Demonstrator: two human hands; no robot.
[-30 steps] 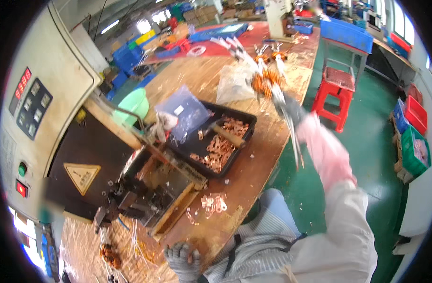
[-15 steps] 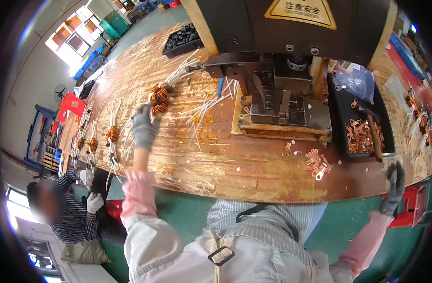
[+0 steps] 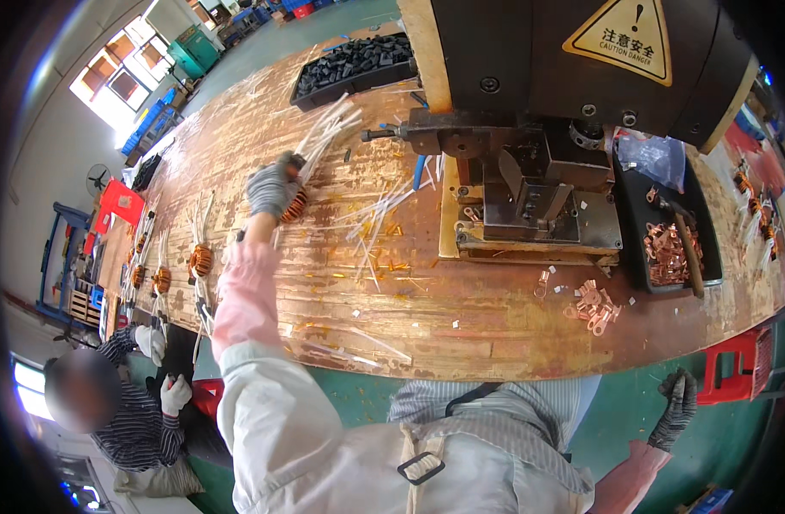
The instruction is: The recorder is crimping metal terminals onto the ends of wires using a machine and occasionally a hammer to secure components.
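In a grey knit glove, my left hand (image 3: 271, 190) lies over a copper-wound ring coil (image 3: 295, 207) on the wooden table, its fingers curled round the top of it. Most of the coil is hidden by the glove. A bundle of white leads (image 3: 331, 128) runs from the coil up and to the right. My right hand (image 3: 677, 407), gloved too, hangs past the table's front edge beside a red plastic stool (image 3: 739, 368). It holds nothing I can see, and its fingers are loosely extended.
A black press (image 3: 529, 188) stands on the table. Copper lugs (image 3: 593, 307) lie before it, and more fill a black tray (image 3: 713, 281). A bin of black pieces (image 3: 354, 67) sits behind. Loose white wires (image 3: 379, 214) and other coils (image 3: 200, 260) lie about. A co-worker (image 3: 135, 420) sits left.
My left hand has moved up over the coil and closed round it. My right hand has dropped from the table edge, down and left. The whole view has shifted.
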